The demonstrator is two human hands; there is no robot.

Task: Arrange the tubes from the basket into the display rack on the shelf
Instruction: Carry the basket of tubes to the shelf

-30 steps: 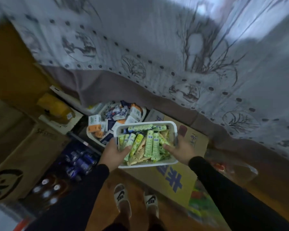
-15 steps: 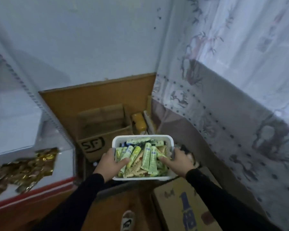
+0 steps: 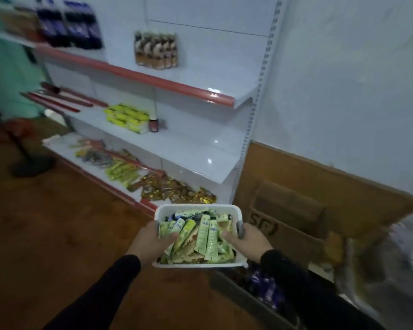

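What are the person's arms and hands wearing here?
Both arms are in long, plain black sleeves ending at the wrists. The left hand and right hand are bare: no gloves, rings or watch show. No markings are visible on the sleeves.

"SF" marking is showing on cardboard box (image 3: 287,225); print on tubes (image 3: 204,234) is blurring, unreadable.
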